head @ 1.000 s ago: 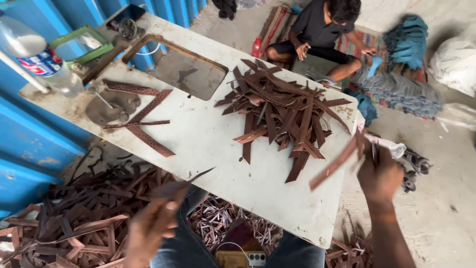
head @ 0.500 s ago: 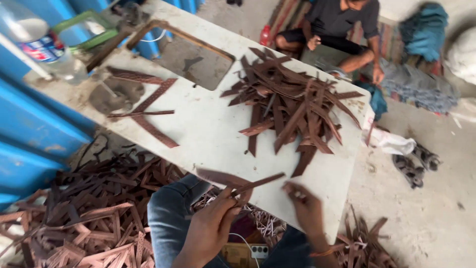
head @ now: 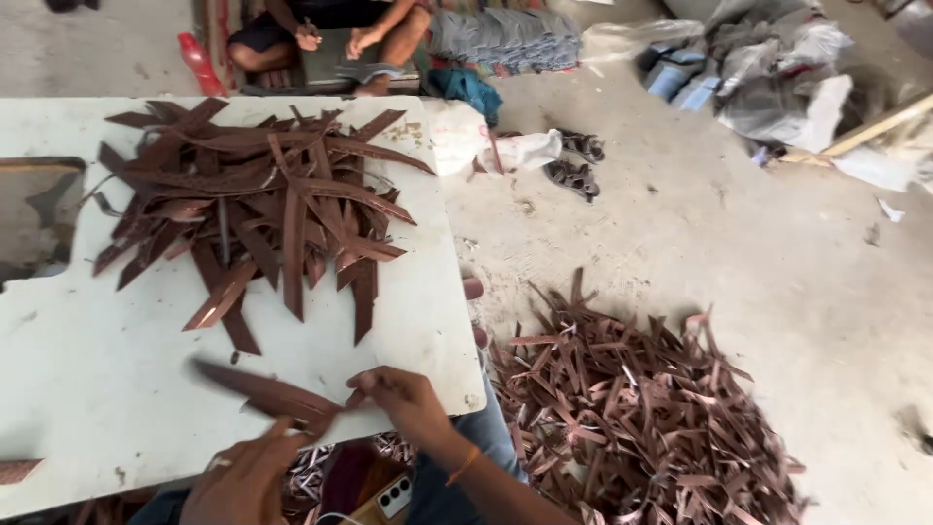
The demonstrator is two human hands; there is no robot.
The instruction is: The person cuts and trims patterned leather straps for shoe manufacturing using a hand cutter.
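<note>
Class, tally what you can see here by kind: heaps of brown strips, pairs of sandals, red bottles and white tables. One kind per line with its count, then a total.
Heaps of brown strips: 2, the table heap and the floor heap
Pairs of sandals: 1
Red bottles: 1
White tables: 1
Total: 5

Seated person (head: pixel 321 39) at top edge cut off above the chest, left hand (head: pixel 243 481) cropped by bottom edge, motion-blurred brown strip (head: pixel 262 389), tabletop (head: pixel 97 379) running off left edge
</note>
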